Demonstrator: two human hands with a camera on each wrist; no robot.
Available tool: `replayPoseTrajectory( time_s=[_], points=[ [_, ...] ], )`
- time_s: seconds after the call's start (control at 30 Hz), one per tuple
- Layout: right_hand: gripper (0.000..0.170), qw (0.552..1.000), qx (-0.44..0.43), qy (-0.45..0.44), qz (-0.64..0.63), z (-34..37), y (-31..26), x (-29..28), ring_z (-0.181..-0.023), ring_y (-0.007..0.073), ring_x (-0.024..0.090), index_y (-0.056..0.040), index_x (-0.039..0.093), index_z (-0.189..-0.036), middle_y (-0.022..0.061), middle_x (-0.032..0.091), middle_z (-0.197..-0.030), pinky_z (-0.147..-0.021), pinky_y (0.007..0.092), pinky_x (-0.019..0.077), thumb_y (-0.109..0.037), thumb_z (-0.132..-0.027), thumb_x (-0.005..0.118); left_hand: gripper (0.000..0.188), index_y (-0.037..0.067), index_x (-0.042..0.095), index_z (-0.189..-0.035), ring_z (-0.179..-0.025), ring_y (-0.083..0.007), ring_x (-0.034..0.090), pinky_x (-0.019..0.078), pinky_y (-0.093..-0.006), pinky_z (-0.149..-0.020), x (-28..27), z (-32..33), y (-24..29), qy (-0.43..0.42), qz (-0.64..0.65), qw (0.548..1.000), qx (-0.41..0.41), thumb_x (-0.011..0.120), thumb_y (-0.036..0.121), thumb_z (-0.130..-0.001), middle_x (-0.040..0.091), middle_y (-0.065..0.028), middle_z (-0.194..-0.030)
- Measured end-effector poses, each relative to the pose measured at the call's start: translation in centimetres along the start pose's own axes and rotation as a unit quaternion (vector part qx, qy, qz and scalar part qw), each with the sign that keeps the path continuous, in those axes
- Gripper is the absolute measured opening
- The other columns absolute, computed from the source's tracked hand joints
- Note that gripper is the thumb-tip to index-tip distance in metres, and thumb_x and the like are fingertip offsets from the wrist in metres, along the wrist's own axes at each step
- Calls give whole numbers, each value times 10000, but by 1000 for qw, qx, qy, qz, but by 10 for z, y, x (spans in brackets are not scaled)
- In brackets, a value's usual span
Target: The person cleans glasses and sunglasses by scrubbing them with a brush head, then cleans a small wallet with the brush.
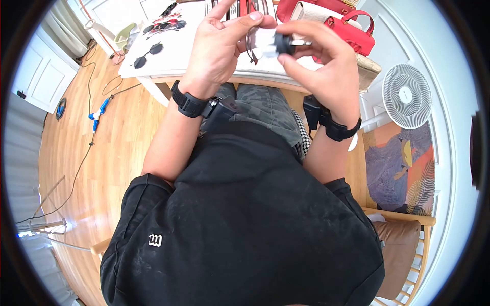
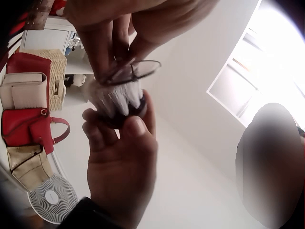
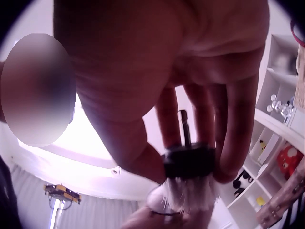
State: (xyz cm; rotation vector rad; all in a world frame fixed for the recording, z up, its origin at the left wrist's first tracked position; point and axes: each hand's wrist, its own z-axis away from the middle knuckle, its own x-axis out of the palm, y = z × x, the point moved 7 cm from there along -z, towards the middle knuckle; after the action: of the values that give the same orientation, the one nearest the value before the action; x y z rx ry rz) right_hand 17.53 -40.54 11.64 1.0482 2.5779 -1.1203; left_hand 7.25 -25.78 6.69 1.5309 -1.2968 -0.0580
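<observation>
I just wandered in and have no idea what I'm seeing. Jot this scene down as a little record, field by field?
Left hand: holds a pair of glasses
Right hand: grips a white-bristled brush by its black base
Bristles: right at the glasses; exact contact unclear
Table: white, with dark sunglasses lying on it
Nearby: red handbag, white fan

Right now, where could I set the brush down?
Free: white tabletop right of the lone black round sunglasses, up to the left grip. Crowded: far left, with clustered red and dark sunglasses; far right, with red and cream handbags.
</observation>
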Motion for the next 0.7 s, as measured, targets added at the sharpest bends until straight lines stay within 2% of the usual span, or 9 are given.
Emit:
replayPoseTrajectory(
  time_s=[0.1, 0.17, 0.3, 0.33, 0.43, 0.5, 0.57, 0.63, 0.7],
  points=[
    [381, 997, -39, 63, 33, -1, -11, 2, -902, 150, 727, -74, 774, -1154, 47, 733, -1123, -793, 273, 609, -27, -777, 797, 737, 39, 289, -1631, -1006, -195, 749, 612, -298, -882, 3, 2, -1, 15, 13, 1000, -22, 668, -7, -1001, 761, -178, -1103],
    [385, 996, -58, 56, 45, -1, -22, 5, -913, 153, 725, -89, 779, -1151, 44, 731, -1115, -782, 277, 610, -34, -772, 809, 733, 13, 281, -1626, -996, -196, 751, 616, -302, -878, 3, 3, 5, -39, 32, 999, -5, 671, 7, -1005, 765, -174, -1077],
    [389, 996, -58, -66, -3, 0, -18, 8, -955, 153, 715, -90, 780, -1156, 51, 727, -1122, -769, 279, 613, -23, -774, 818, 750, 19, 276, -1629, -925, -180, 754, 605, -260, -782, 8, 4, 12, -11, -10, 1000, -5, 684, 24, -1000, 773, -168, -1043],
    [392, 999, -46, -21, -9, -1, -13, 3, -950, 153, 714, -84, 778, -1156, 51, 726, -1127, -760, 275, 612, -20, -772, 820, 755, 17, 291, -1622, -859, -140, 745, 557, -202, -661, 8, 7, 15, -56, -4, 998, -2, 700, 19, -988, 779, -150, -1039],
    [408, 997, -47, 56, -29, -3, -12, 3, -931, 146, 712, -75, 775, -1167, 60, 723, -1137, -733, 261, 610, -25, -765, 831, 761, 1, 299, -1612, -816, -107, 734, 502, -169, -584, 5, 7, 11, -10, -22, 999, -28, 718, 16, -976, 787, -137, -1031],
    [411, 993, -96, 65, -22, 0, -23, 9, -912, 132, 714, -74, 778, -1173, 65, 724, -1130, -727, 257, 609, -24, -768, 831, 767, -1, 311, -1605, -808, -108, 732, 535, -188, -619, 18, 10, 24, -69, 73, 995, -5, 732, 9, -964, 794, -136, -1026],
    [399, 992, -118, 29, -12, 0, -27, 10, -894, 120, 715, -72, 783, -1163, 63, 725, -1121, -724, 250, 606, -16, -771, 830, 778, 4, 325, -1603, -814, -115, 733, 564, -211, -659, 14, 9, 35, 14, -84, 996, 30, 749, 3, -951, 795, -120, -980],
    [390, 996, -66, 50, -41, 0, -15, 2, -888, 113, 713, -65, 782, -1150, 52, 723, -1103, -720, 244, 601, -12, -767, 837, 784, -2, 338, -1600, -827, -131, 745, 588, -251, -696, 18, 11, 44, 8, -141, 986, 93, 750, -15, -934, 795, -117, -940],
    [407, 994, -72, 79, -1, -4, -8, -5, -892, 111, 712, -61, 775, -1156, 47, 714, -1096, -719, 241, 598, -23, -759, 854, 801, 4, 333, -1612, -815, -139, 748, 589, -275, -695, 28, 22, 58, 28, -393, 908, 142, 736, -37, -920, 797, -116, -925]
  ],
)
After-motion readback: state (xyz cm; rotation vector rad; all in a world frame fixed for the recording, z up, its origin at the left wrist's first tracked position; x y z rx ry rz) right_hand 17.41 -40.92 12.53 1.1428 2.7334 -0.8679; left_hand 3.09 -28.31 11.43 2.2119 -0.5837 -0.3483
